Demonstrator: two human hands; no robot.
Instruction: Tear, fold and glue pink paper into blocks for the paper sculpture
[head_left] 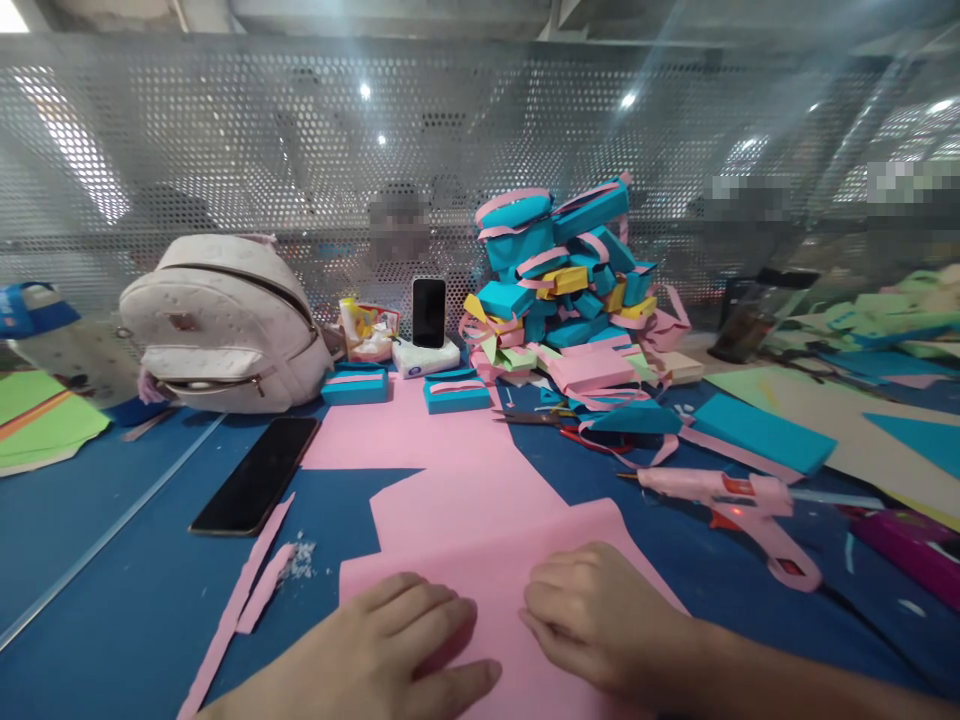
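A pink sheet of paper [487, 635] lies in front of me, its far part bent over in a soft curve. My left hand [397, 635] rests on the left of this sheet, fingers stretched out and thumb apart from them. On the right side, my right hand [600, 620] has its fingers curled together against the paper; what lies under the fingertips is hidden. Beyond the bend, more pink paper [465, 500] lies flat on the blue table [150, 560]. Thin pink strips [244, 610] are left of my left hand.
A pink glue gun [742, 505] lies to the right, its cord trailing nearby. Scissors [532, 418] sit before a tall pile of blue and pink paper boxes [555, 290]. A black phone [259, 475] and a white backpack [225, 330] are at left, a bottle [67, 340] beyond.
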